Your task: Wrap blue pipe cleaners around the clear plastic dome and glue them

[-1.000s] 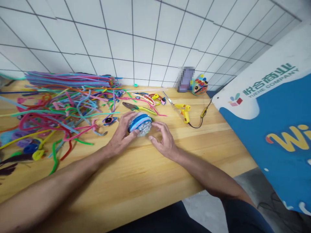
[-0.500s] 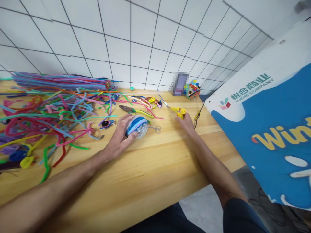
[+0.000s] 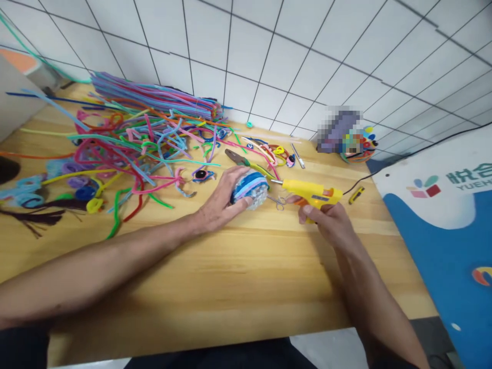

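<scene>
My left hand (image 3: 226, 197) is wrapped round a rounded clear ball (image 3: 251, 189) whose top carries strips of blue and lilac pipe cleaner. In my right hand (image 3: 326, 215) is a yellow glue gun (image 3: 312, 192), gripped by its handle. Its metal nozzle points left at the ball, close to its right side. Small scissors (image 3: 280, 201) lie just right of the ball, partly behind it. Beyond it rest pliers with green-yellow handles (image 3: 246, 160). A blue pipe-cleaner piece with a black eye (image 3: 200, 175) lies left of the ball.
Loose coloured pipe cleaners (image 3: 126, 154) are heaped on the left, with a thick bundle (image 3: 154, 97) along the wall. A craft knife (image 3: 298, 155) and a colourful decorated ball (image 3: 359, 146) are at the back. A yellow-black cutter-like object (image 3: 356, 195) lies right, near a black cord. A blue-white board (image 3: 442, 230) bounds the right.
My right hand has lifted the glue gun and turned its nozzle toward the ball. My left hand still holds the ball. The view has swung left.
</scene>
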A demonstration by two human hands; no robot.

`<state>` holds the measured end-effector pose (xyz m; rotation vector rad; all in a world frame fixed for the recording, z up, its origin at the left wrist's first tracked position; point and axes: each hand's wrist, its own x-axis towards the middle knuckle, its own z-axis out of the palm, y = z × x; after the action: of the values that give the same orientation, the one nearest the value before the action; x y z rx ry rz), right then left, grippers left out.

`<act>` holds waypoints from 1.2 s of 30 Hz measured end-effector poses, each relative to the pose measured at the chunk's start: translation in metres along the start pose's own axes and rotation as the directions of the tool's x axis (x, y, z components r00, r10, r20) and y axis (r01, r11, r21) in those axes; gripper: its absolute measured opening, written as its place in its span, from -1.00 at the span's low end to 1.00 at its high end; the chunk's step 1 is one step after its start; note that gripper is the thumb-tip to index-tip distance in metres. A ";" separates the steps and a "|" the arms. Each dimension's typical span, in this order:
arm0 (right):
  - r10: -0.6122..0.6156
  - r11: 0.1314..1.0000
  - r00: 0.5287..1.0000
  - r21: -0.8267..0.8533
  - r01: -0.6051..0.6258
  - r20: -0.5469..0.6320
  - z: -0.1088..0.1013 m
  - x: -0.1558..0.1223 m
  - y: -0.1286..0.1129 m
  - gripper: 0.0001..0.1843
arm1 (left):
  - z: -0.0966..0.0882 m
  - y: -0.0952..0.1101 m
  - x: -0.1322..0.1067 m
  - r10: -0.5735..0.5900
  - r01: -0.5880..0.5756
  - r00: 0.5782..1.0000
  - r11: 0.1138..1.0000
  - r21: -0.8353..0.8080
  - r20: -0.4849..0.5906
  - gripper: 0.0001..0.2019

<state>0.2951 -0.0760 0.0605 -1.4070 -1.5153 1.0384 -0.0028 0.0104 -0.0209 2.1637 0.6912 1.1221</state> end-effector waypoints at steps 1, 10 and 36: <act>0.009 1.000 1.000 -0.002 -0.009 0.029 0.004 -0.003 -0.004 -0.53 | 0.000 0.000 0.000 0.003 -0.003 1.000 1.000 -0.003 0.002 -0.35; 0.033 0.996 0.998 -0.088 -0.028 0.050 0.016 -0.010 -0.005 -0.52 | 0.003 0.000 -0.001 -0.009 0.009 1.000 0.999 -0.047 0.000 -0.36; -0.104 0.977 0.995 -0.188 0.100 -0.010 0.029 -0.020 0.013 -0.65 | 0.000 0.004 0.004 0.072 -0.072 0.997 0.995 -0.062 0.006 -0.44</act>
<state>0.2737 -0.0968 0.0381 -1.4461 -1.6881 0.8346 -0.0003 0.0108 -0.0160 2.1542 0.5714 1.1559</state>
